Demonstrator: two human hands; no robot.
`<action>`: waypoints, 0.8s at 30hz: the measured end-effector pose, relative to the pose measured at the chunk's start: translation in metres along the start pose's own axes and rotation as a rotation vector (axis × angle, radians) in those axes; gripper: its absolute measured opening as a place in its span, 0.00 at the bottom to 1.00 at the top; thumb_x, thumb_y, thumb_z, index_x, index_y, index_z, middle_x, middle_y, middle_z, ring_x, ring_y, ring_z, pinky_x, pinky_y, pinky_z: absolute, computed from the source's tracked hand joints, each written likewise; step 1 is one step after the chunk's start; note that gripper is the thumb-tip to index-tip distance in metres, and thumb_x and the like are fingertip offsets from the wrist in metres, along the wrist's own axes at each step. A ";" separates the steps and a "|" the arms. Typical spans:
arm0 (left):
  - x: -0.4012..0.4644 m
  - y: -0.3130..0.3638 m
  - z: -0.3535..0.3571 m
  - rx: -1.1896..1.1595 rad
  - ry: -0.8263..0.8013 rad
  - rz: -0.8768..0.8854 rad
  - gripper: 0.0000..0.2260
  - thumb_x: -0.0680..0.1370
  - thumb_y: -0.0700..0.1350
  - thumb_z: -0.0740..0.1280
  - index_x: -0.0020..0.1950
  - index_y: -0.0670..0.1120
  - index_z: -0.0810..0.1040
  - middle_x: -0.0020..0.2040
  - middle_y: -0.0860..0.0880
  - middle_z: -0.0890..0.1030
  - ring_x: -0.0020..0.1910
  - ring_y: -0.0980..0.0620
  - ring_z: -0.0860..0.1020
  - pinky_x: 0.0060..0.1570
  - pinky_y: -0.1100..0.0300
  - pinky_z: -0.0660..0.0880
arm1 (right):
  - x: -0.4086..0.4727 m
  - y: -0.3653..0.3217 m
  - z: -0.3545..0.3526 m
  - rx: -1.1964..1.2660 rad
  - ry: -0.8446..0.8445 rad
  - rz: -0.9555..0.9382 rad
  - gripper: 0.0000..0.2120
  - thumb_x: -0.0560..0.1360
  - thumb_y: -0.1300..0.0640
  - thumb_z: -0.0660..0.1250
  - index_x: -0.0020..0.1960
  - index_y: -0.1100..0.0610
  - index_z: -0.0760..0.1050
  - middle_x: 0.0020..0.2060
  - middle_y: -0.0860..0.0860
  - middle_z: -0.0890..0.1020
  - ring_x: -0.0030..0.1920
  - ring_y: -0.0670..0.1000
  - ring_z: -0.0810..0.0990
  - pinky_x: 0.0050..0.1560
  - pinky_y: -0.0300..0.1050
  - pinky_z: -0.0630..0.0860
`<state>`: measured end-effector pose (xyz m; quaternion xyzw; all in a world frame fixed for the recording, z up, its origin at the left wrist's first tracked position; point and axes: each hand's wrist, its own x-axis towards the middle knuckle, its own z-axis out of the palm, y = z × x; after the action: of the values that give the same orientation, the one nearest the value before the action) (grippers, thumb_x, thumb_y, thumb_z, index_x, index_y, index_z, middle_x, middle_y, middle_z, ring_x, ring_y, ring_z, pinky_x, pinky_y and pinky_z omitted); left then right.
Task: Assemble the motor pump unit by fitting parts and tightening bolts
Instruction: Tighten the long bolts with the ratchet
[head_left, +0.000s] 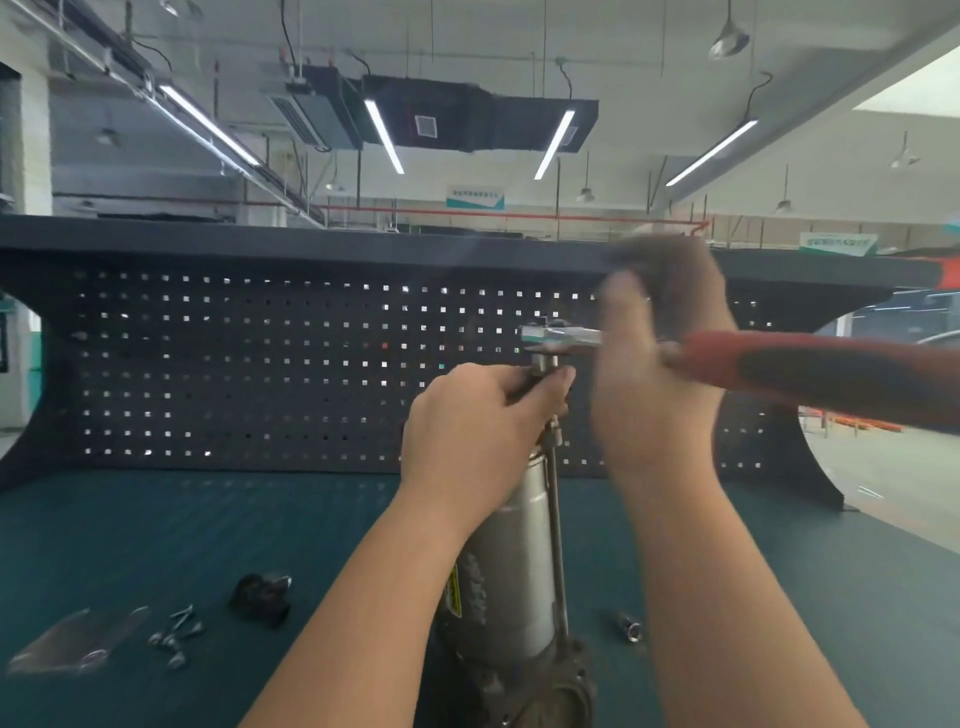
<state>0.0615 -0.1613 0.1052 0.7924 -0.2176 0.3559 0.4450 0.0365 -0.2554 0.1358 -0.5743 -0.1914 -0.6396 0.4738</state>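
The grey cylindrical motor pump unit (511, 582) stands upright on the green bench mat, its cast base at the bottom edge. A long thin extension rod (556, 519) runs up its right side to a ratchet wrench (558, 338) with a red and black handle (810, 371) pointing right. My left hand (478, 421) grips the top of the rod just under the ratchet head. My right hand (660, 358), blurred by motion, holds the wrench near its head.
Loose bolts (174, 636) and a clear plastic bag (78, 642) lie at the left front of the green mat (156, 545). A small black part (260, 597) sits beside them. A socket (629, 626) lies right of the motor. A black pegboard (260, 364) backs the bench.
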 end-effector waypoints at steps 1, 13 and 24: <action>-0.001 -0.003 0.001 -0.047 -0.008 0.008 0.15 0.76 0.60 0.65 0.33 0.57 0.82 0.28 0.57 0.80 0.32 0.57 0.79 0.37 0.57 0.75 | 0.005 0.009 -0.009 0.081 0.072 0.085 0.04 0.72 0.52 0.60 0.42 0.44 0.71 0.38 0.42 0.75 0.43 0.46 0.75 0.47 0.42 0.72; 0.002 0.005 -0.002 0.472 -0.079 0.031 0.16 0.64 0.50 0.46 0.33 0.49 0.72 0.41 0.49 0.79 0.39 0.46 0.70 0.34 0.58 0.65 | -0.029 -0.018 0.036 -0.370 -0.176 -0.463 0.17 0.73 0.48 0.70 0.35 0.48 0.63 0.33 0.47 0.74 0.43 0.54 0.69 0.45 0.51 0.64; -0.002 0.001 0.002 0.020 -0.033 -0.012 0.16 0.76 0.61 0.65 0.39 0.52 0.85 0.32 0.54 0.84 0.37 0.54 0.83 0.45 0.54 0.78 | 0.012 0.036 -0.023 0.408 0.203 0.580 0.10 0.76 0.47 0.66 0.42 0.53 0.73 0.37 0.44 0.76 0.40 0.42 0.75 0.50 0.41 0.71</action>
<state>0.0603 -0.1633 0.1039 0.8037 -0.2167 0.3425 0.4356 0.0551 -0.2959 0.1301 -0.4321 -0.0963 -0.4809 0.7568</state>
